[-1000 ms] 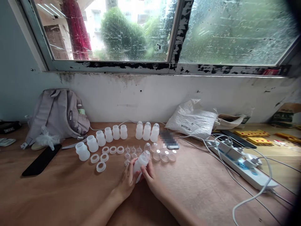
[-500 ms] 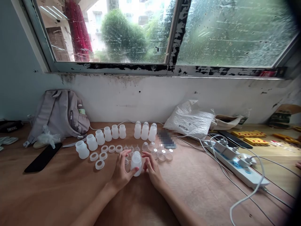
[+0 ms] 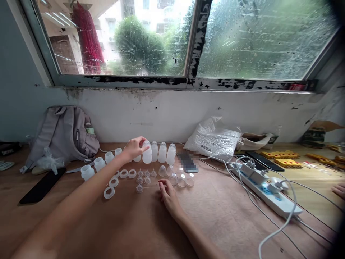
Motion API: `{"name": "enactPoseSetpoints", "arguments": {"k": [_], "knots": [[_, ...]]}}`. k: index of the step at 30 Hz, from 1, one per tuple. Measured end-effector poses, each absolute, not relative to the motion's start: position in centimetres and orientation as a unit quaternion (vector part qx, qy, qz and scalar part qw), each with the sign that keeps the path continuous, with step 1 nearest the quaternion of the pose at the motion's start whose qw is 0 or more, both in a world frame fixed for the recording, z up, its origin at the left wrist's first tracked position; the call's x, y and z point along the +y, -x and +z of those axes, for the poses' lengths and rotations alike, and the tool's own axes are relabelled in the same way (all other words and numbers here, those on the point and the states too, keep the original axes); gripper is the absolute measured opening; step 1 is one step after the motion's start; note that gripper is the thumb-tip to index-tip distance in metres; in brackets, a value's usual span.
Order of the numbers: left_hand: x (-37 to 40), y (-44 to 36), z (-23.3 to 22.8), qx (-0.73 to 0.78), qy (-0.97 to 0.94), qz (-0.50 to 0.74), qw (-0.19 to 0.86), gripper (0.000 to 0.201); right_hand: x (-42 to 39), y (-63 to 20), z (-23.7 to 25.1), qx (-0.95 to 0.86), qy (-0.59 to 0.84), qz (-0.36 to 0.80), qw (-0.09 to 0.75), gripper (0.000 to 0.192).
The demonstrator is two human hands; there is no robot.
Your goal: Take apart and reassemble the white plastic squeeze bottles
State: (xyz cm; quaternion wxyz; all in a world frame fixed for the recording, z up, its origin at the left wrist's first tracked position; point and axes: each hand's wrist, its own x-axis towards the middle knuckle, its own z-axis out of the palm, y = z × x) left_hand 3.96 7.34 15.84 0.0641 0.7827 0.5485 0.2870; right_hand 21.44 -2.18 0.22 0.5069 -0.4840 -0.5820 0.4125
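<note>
A worn window with peeling black paint looks out on rain-streaked glass and green trees above a brown table (image 3: 81,223). The left hand (image 3: 134,147) reaches far across it, fingers closed round a capped translucent bottle (image 3: 147,154) that stands at the left end of a row by the wall. Three more capped bottles (image 3: 162,152) stand just beside it on the right, so that row counts four. To the left, open-topped bottles (image 3: 87,172) curve off in a line; at least four show, and the arm hides some of the line. None shows anything inside. In front lie white rings (image 3: 109,192), four that can be seen, then small clear nipples (image 3: 139,188) and clear domed caps (image 3: 181,182) too small to count surely. The right hand (image 3: 167,194) rests on the table near those caps, fingers loosely curled, gripping nothing. A grey backpack (image 3: 63,133) leans at the wall on the left, a white power strip (image 3: 269,194) lies on the right.
</note>
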Motion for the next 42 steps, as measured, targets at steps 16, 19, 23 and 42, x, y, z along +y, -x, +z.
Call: {"name": "enactPoseSetpoints", "arguments": {"k": [16, 19, 23, 42], "knots": [[15.5, -5.2, 11.7, 0.651, -0.732, 0.191, 0.058, 0.031, -1.5, -21.4, -0.8, -0.567, 0.484, 0.449, 0.493, 0.028], [15.6, -5.2, 11.3, 0.649, -0.734, 0.188, 0.063, 0.033, -1.5, -21.3, -0.8, -0.563, 0.483, 0.455, 0.493, 0.028], [15.7, -5.1, 10.8, 0.649, -0.734, 0.189, 0.059, 0.033, -1.4, -21.3, -1.0, -0.569, 0.483, 0.444, 0.495, 0.028], [16.3, -4.6, 8.9, 0.622, -0.753, 0.212, 0.033, 0.031, -1.5, -21.4, -0.9, -0.581, 0.489, 0.436, 0.482, 0.027]]}}
